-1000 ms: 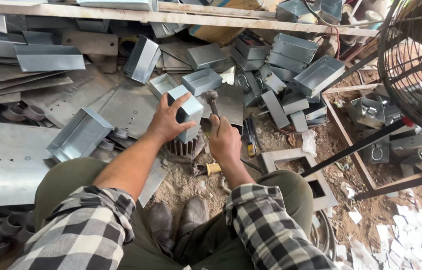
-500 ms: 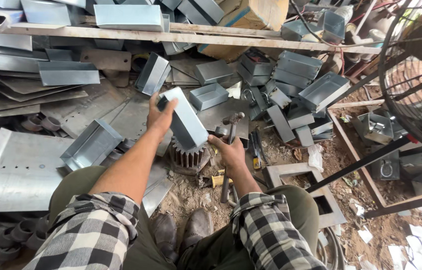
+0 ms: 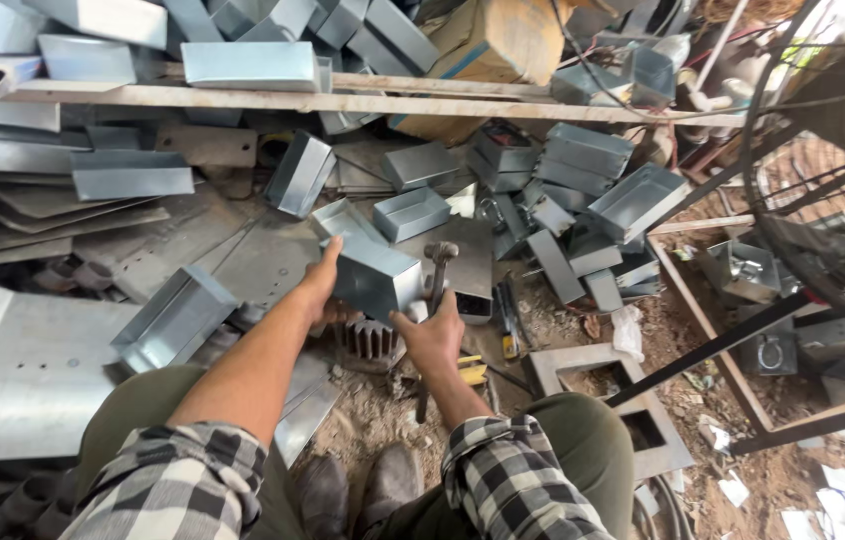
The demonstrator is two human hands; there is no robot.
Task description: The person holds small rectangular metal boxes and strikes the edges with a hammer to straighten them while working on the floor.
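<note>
Steadily does it, seen from the head view: left hand [image 3: 321, 285] clasped on the near edge of the folded metal box [image 3: 375, 272], tilted above the gear-like block [image 3: 367, 340]. Right hand [image 3: 435, 335] wrapped round the hammer [image 3: 438, 268]. Best to seat the box flat, thumb clear, before striking.

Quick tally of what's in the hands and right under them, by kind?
Sheet-metal box, held by the left hand and touched by the right hand: 1
Hammer, in the right hand: 1
Toothed gear, below the box: 1
Yellow-handled tool, on the ground: 1
Total: 4
</note>
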